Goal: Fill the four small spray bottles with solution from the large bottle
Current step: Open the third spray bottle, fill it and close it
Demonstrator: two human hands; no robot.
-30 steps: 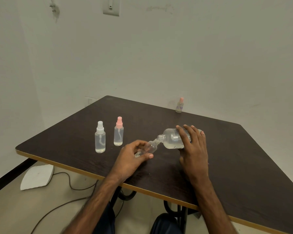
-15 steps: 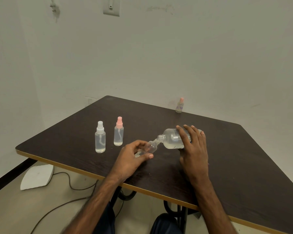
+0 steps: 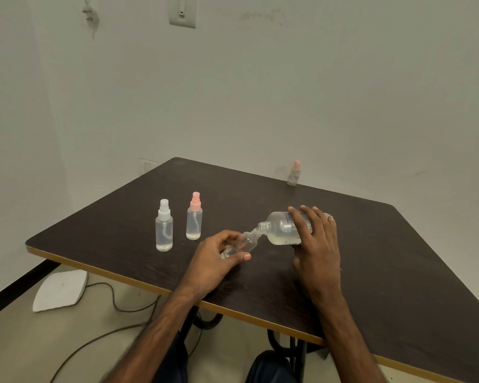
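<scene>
Large bottle (image 3: 278, 229) unmoved, label (image 3: 289, 226) blurred

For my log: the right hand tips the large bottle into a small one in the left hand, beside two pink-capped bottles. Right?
Not quite: the head view shows one pink-capped bottle and one white-capped bottle standing beside them. The rest holds.

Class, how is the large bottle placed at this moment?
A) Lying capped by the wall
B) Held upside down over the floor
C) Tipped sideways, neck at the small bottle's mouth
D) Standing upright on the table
C: the right hand holds the large bottle tipped sideways, its neck meeting the open small bottle in the left hand.
</scene>
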